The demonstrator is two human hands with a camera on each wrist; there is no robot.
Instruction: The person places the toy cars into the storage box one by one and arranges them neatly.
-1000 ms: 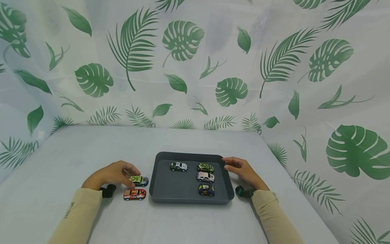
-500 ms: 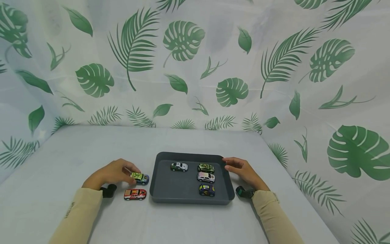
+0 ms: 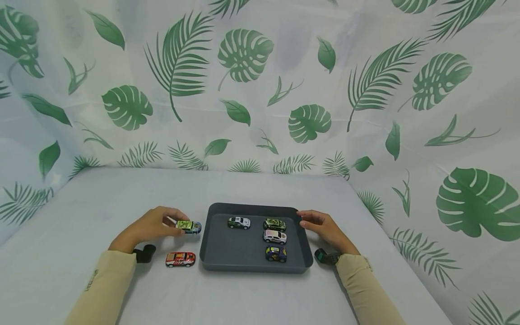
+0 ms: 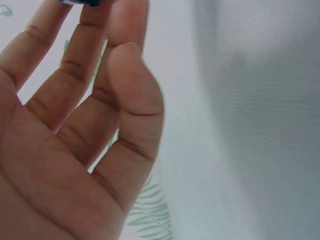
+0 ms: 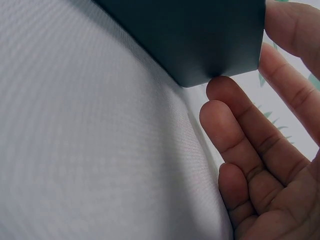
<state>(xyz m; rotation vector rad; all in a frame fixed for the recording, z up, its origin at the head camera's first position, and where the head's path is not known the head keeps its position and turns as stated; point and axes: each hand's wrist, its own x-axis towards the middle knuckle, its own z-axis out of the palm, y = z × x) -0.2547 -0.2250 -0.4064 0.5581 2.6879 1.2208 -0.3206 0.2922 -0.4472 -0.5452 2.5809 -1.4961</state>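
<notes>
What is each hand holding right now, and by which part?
The left hand pinches the green toy car by its rear end, fingers around it. The right hand rests against the grey tray at its far right corner.

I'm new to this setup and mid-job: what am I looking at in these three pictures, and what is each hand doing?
No machine here: a person works with bare hands. The wide picture comes from a head camera; the two close-ups come from cameras on each wrist. On the pale grey table sits a dark grey plastic tray with four toy cars inside. The left hand pinches a small green-and-blue toy car just left of the tray. A red toy car lies on the table nearby. The right hand rests open against the tray's right corner.
</notes>
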